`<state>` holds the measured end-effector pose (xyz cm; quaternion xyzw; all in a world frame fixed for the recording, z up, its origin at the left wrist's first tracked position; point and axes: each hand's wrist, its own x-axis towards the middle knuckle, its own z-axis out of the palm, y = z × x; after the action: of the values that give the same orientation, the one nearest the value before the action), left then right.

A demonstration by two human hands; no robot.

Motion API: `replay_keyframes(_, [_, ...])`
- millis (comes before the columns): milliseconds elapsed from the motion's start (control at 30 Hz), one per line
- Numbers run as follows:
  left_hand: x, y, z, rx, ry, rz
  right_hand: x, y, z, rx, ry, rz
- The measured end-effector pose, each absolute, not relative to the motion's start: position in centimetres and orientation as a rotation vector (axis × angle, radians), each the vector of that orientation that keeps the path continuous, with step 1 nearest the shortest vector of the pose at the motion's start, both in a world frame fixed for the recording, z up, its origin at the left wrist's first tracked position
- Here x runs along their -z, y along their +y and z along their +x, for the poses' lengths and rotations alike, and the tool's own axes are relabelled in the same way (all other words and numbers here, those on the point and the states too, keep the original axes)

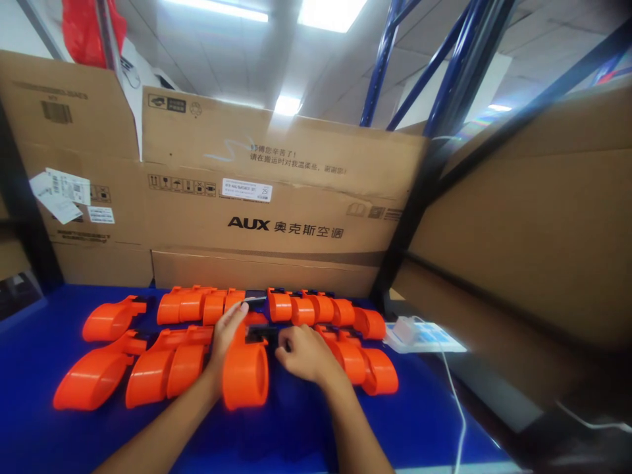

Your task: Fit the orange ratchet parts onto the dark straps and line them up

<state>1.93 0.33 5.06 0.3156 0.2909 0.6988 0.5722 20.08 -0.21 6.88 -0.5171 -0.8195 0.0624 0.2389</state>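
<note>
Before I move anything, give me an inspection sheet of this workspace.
Surface: smooth blue tabletop.
Job's things: hollow, rounded orange plastic pieces with dark ends, in two rough rows.
Clutter: flat white-and-blue rectangular item at the table's right edge, bearing a white block.
Hands: bare left hand holds a raised orange plastic piece; bare right hand, fingers curled, at its black end, grip unclear.
Cables: thin white cord runs down past the flat item.
Surroundings: printed brown cardboard panel behind; blue metal frame beyond.

Orange part [243, 378], blue tbl [291, 428]
</note>
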Motion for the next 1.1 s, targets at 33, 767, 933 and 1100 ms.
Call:
replay_keyframes(33, [-4.9, 0.5, 1.9, -1.643, 0.709, 0.768, -7.0, -0.2, 20.1, -0.178, -2.211, -1.391])
replay_keyframes(767, [-3.7, 0.7, 2.8, -1.463, 0.862, 1.148, -6.6, 0.2, 18.8, 0.076, -2.254, -1.091])
replay_keyframes(933, [-3.9, 0.7, 2.6, -1.454, 0.857, 1.147, -6.8, 0.1, 18.6, 0.067, -2.305, -1.068])
replay_keyframes(1100, [-3.7, 0.7, 2.7, -1.456, 0.833, 1.09, -7.1, 0.0, 18.8, 0.039, -2.308, -1.102])
